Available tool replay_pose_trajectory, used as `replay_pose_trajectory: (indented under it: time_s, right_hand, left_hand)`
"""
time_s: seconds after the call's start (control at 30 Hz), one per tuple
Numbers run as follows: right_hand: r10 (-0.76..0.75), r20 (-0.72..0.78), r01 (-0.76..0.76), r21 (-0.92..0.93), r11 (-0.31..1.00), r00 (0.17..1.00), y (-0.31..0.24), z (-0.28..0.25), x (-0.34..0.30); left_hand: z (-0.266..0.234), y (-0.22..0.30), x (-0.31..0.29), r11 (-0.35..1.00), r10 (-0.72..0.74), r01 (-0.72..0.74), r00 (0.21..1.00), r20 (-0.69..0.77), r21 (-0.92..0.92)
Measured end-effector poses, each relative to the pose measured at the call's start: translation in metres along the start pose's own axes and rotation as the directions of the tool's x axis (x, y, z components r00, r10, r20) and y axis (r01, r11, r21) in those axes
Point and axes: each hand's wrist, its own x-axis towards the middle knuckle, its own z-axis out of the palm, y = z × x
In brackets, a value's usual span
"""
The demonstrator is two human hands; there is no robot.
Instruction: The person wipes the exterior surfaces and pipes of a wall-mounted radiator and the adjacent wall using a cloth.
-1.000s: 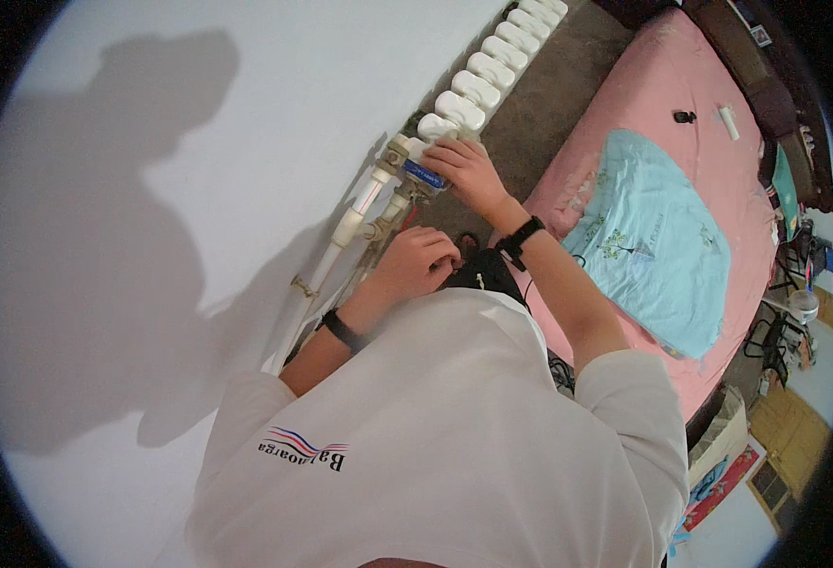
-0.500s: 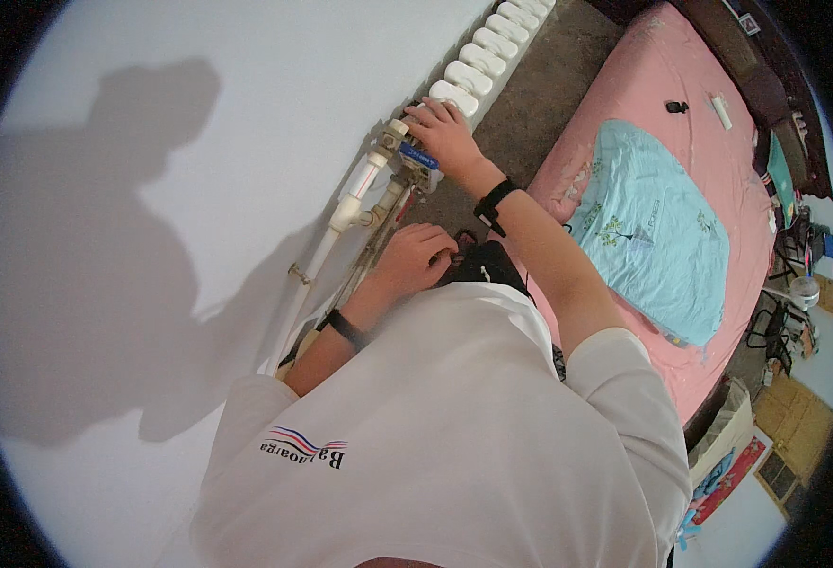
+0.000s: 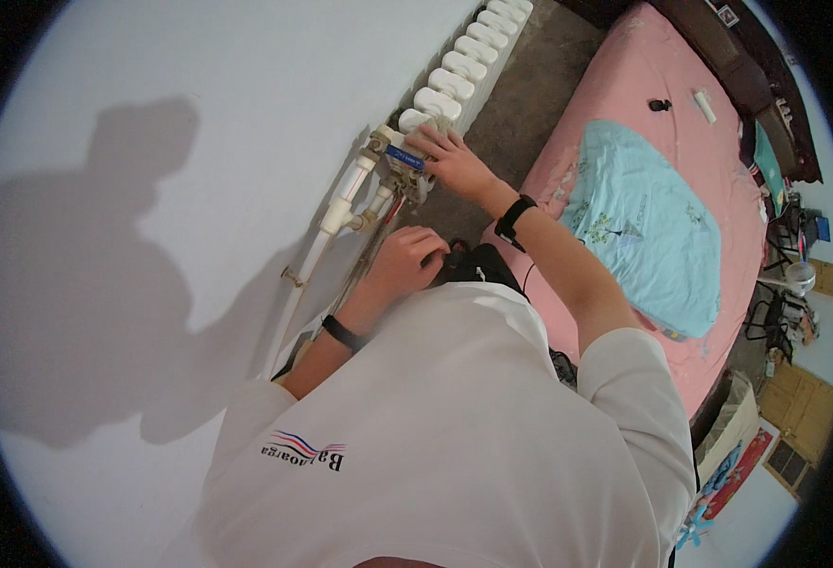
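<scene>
My right hand (image 3: 454, 163) grips the valve (image 3: 405, 166) by the radiator (image 3: 454, 71); left hand (image 3: 407, 260) curls below. Over-twisting could crack the white pipe (image 3: 341, 204).

1. A small blue rectangular label (image 3: 404, 158) sat on the pipe valve by the radiator, just beside the right hand (image 3: 456, 163).
2. A red and blue printed package (image 3: 731, 471) lay at the lower right, beyond the bed.
</scene>
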Motion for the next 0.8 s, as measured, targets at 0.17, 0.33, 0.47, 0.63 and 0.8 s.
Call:
replay_pose_trajectory:
  time_s: [0.17,0.33,0.47,0.63,0.8]
  right_hand:
    - [0.087,0.062,-0.081,-0.096,0.992,0.994,-0.011,0.012,0.016]
    - [0.219,-0.205,-0.213,0.052,0.976,0.954,-0.024,0.019,0.035]
    - [0.259,-0.081,-0.258,0.017,0.966,0.963,-0.023,0.012,0.041]
    - [0.142,-0.050,-0.144,-0.024,0.989,0.989,-0.012,0.008,0.019]
    - [0.161,-0.076,-0.156,0.061,0.986,0.984,-0.009,0.003,-0.012]
  left_hand:
    - [-0.003,0.000,-0.003,1.000,-0.023,0.023,1.000,-0.010,0.003]
    - [-0.005,-0.001,-0.007,0.998,-0.063,0.063,0.998,-0.003,-0.015]
    - [-0.005,-0.005,-0.009,0.998,-0.059,0.059,0.998,0.002,-0.017]
    - [-0.005,-0.007,-0.007,0.998,-0.050,0.051,0.999,0.005,-0.044]
    - [-0.001,-0.013,0.000,0.996,-0.012,0.014,1.000,0.020,-0.084]
